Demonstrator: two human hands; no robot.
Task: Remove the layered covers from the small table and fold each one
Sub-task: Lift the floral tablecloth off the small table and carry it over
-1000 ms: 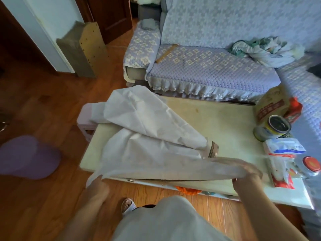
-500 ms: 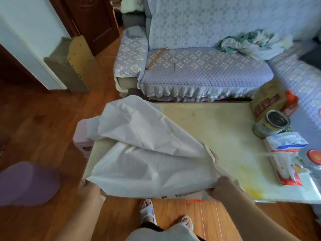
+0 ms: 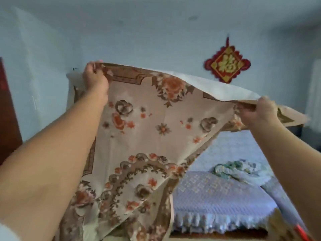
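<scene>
A beige cover with orange and brown flowers hangs in the air in front of me, its white underside showing along the top right. My left hand grips its upper left edge, raised high. My right hand grips the upper right edge, a little lower. The cloth droops between and below my hands, down past the bottom of the view. The small table is hidden behind the cloth.
A sofa with a lilac quilted cover stands behind, with a bundle of crumpled cloth on it. A red and gold wall ornament hangs on the pale wall. A dark wooden door edge is at the left.
The cover has been lifted off the table and raised high, patterned side toward me. The view has tilted up from the table to the wall. Both hands went up with the cloth.
</scene>
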